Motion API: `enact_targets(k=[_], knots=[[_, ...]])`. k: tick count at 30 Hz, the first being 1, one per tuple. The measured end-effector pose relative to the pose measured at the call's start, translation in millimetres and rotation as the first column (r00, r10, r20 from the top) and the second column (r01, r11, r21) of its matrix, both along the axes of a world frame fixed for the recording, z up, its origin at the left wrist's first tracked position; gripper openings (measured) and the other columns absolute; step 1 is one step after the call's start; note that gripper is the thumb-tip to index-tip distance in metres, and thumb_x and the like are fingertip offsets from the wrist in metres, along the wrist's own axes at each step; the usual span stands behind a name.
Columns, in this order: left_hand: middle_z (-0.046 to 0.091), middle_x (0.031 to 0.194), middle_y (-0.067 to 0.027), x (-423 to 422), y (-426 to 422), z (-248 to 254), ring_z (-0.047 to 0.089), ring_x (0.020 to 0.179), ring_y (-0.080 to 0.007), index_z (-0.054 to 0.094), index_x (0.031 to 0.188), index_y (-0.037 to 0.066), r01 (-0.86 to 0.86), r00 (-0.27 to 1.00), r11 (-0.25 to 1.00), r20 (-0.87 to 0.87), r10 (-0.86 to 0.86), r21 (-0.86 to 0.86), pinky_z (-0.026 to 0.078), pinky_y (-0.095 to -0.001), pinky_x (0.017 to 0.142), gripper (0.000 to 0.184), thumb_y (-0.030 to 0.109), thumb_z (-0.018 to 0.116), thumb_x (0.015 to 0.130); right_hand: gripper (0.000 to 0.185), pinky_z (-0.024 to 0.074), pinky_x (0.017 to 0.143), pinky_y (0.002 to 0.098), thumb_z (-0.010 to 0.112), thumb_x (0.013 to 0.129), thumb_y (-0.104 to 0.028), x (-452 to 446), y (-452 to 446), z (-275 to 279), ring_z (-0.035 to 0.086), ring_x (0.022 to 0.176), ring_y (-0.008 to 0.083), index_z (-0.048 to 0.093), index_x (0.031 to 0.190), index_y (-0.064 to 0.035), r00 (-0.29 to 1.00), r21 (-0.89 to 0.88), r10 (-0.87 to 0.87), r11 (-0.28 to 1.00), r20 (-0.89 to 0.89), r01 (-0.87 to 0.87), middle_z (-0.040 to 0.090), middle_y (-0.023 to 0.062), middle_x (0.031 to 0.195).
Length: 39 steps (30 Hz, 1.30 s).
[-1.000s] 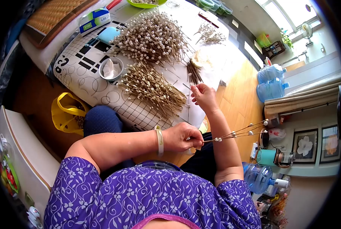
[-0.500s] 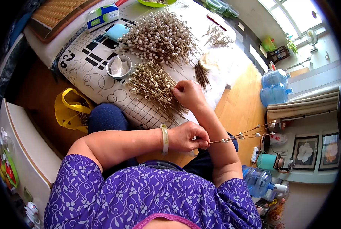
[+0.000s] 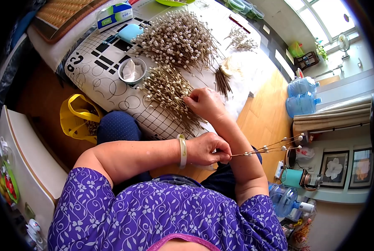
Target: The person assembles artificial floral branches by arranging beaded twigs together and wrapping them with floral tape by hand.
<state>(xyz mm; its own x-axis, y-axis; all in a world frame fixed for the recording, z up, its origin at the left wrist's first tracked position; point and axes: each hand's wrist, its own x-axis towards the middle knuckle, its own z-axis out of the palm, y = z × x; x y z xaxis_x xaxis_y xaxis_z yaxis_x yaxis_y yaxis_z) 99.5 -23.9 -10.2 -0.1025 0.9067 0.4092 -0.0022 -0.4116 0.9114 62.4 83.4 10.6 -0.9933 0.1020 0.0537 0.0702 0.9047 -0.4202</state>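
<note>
My left hand (image 3: 210,149), with a pale bangle (image 3: 182,151) at the wrist, is closed in a pinch on a thin branched sprig (image 3: 260,150) tipped with white buds. The sprig points right, passing over my right forearm. Higher up, my right hand (image 3: 205,103) has its fingers curled together at the right edge of a pile of short budded stems (image 3: 168,90); whatever is between the fingertips is hidden. Behind that pile spreads a larger heap of stems with round white berries (image 3: 176,39). A bundle of bare brown sticks (image 3: 223,81) lies to the right.
On the patterned tablecloth (image 3: 105,90) stand a tin with white tissue (image 3: 132,72), a light blue pouch (image 3: 130,32) and a tissue pack (image 3: 115,16). Loose sprigs (image 3: 241,39) lie at the far right. A yellow bag (image 3: 76,121) sits by my left knee; water jugs (image 3: 302,102) stand right.
My right hand has shifted very slightly left along the budded stems. My left hand keeps hold of the sprig, almost still. The whole view has moved a little.
</note>
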Motion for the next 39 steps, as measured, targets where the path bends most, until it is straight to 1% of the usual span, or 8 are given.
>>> enact_targets(k=[8,10,14,16,19,21,37,39], knots=[[0.063,0.073,-0.0093,-5.0,-0.8,6.0,0.061,0.066,-0.0169,0.061,0.078,0.000,-0.016,0.998,1.000,-0.060,0.015,-0.012,0.048,-0.0277,0.060,0.007,0.007,0.060,0.078,0.018,0.0448,0.057,0.0243,0.061,0.076,-0.016,0.9,14.3,-3.1,0.055,0.057,0.0109,0.062,0.075,0.0018,0.994,-0.330,-0.109,0.939,0.000,0.103,0.061,0.0091,0.063],[0.063,0.072,-0.0100,-2.5,-0.3,4.2,0.061,0.066,-0.0178,0.061,0.078,0.000,0.016,1.000,1.000,-0.007,-0.016,-0.018,0.048,-0.0281,0.061,0.007,0.007,0.060,0.078,0.014,0.0428,0.058,0.0211,0.058,0.082,-0.012,3.6,26.2,-6.5,0.053,0.062,0.0072,0.060,0.080,0.0010,0.977,-0.714,-0.166,0.699,-0.130,0.024,0.060,0.0032,0.067],[0.063,0.073,-0.0106,2.2,-5.7,6.2,0.061,0.068,-0.0184,0.062,0.080,-0.001,0.065,0.997,0.994,-0.034,-0.068,-0.083,0.047,-0.0276,0.062,0.008,0.007,0.061,0.078,0.007,0.0347,0.048,0.0156,0.057,0.084,-0.009,19.9,51.5,19.6,0.047,0.056,0.0034,0.060,0.084,-0.0039,0.840,-0.897,-0.450,0.433,-0.304,-0.092,0.058,0.0002,0.070],[0.063,0.073,-0.0108,5.4,-7.9,5.9,0.061,0.067,-0.0197,0.061,0.080,0.000,0.081,0.992,0.994,-0.088,-0.088,-0.080,0.047,-0.0280,0.061,0.007,0.006,0.061,0.077,0.009,0.0329,0.044,0.0160,0.056,0.084,-0.011,33.5,79.0,23.3,0.045,0.050,0.0035,0.061,0.081,-0.0038,0.794,-0.888,-0.534,0.460,-0.290,-0.015,0.057,0.0004,0.066],[0.061,0.073,-0.0109,10.9,-6.0,-0.1,0.060,0.067,-0.0224,0.061,0.079,0.000,0.108,0.988,0.993,-0.109,-0.113,-0.050,0.046,-0.0299,0.060,0.007,0.007,0.061,0.076,0.016,0.0328,0.042,0.0160,0.060,0.082,-0.019,59.1,103.5,21.8,0.045,0.048,0.0031,0.061,0.076,-0.0031,0.920,-0.715,-0.376,0.614,0.106,0.333,0.056,-0.0010,0.061],[0.062,0.072,-0.0109,11.8,-4.7,0.0,0.061,0.067,-0.0218,0.062,0.078,0.000,0.099,0.986,0.993,-0.128,-0.106,-0.061,0.047,-0.0300,0.059,0.008,0.008,0.063,0.076,0.017,0.0388,0.045,0.0185,0.061,0.080,-0.017,68.4,101.9,1.8,0.049,0.050,0.0051,0.061,0.076,-0.0009,0.924,-0.627,-0.320,0.681,0.211,0.379,0.058,0.0007,0.062],[0.061,0.074,-0.0098,11.2,-3.0,-3.5,0.059,0.069,-0.0212,0.060,0.080,0.000,0.141,0.983,0.982,-0.100,-0.154,-0.124,0.046,-0.0292,0.061,0.008,0.007,0.060,0.078,0.021,0.0463,0.053,0.0268,0.062,0.073,-0.018,79.3,91.4,-38.1,0.056,0.053,0.0126,0.062,0.073,0.0038,0.911,-0.456,-0.353,0.789,0.213,0.412,0.060,0.0093,0.059],[0.061,0.074,-0.0098,11.0,-1.2,-5.2,0.059,0.069,-0.0212,0.060,0.080,0.000,0.136,0.983,0.985,-0.109,-0.148,-0.107,0.046,-0.0293,0.061,0.008,0.007,0.060,0.078,0.022,0.0477,0.058,0.0299,0.063,0.072,-0.020,77.7,90.1,-39.1,0.059,0.056,0.0190,0.064,0.074,0.0021,0.923,-0.299,-0.355,0.874,0.148,0.383,0.061,0.0134,0.061]])
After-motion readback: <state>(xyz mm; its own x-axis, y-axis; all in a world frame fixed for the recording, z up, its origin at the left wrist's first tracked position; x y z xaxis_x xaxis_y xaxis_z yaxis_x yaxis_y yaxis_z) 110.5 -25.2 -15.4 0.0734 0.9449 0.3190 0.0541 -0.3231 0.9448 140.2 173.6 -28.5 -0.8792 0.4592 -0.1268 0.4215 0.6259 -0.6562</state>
